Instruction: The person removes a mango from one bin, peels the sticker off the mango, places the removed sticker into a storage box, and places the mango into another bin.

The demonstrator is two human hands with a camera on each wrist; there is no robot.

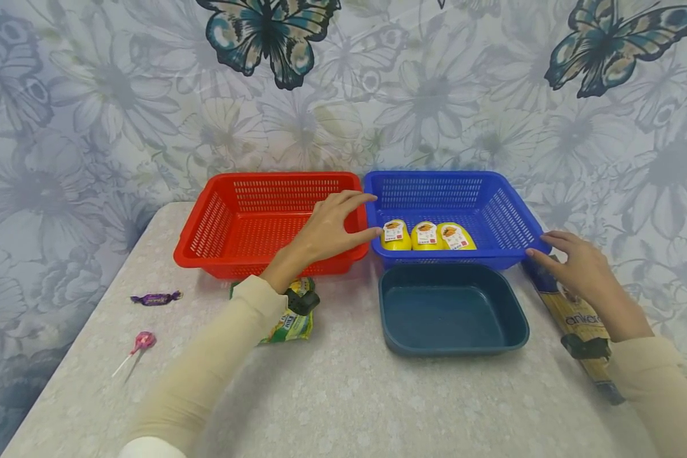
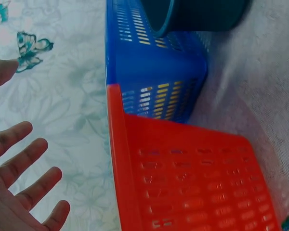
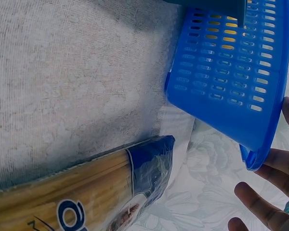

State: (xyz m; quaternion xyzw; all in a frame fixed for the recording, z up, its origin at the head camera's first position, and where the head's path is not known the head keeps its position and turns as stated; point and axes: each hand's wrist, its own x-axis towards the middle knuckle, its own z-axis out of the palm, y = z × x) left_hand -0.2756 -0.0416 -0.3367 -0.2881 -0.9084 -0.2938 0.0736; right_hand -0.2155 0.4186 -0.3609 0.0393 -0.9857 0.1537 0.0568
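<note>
Blue plastic forms the basket [image 1: 441,193] about which both hands are placed in the head view. Its near right corner is held lightly between the thumb and fingers of the right hand [image 1: 581,264]; beside its left rim, the fingers of the left hand [image 1: 332,222] are spread wide and nothing is grasped by them. Three yellow packs [image 1: 427,235] are contained between the two sets of fingers, and a teal tub [image 1: 453,312] is set nearer the body than either. The red basket [image 1: 280,197] is partly covered by the left hand. Behind those fingers, a green packet [image 1: 289,324] is half hidden by the left sleeve [image 1: 206,369]; a wrapped candy [image 1: 156,298] and a lollipop [image 1: 143,340] are left well apart from them on the tabletop [image 1: 343,394].

In the left wrist view, the fingers are fanned out, and no contact with either basket is shown.

In the right wrist view, the rim's corner is met by thumb and finger, other fingers being held free. By such a light grip the basket is presumably steadied without its packs being disturbed. A spaghetti pack [image 3: 101,192] is laid below these fingers.
</note>
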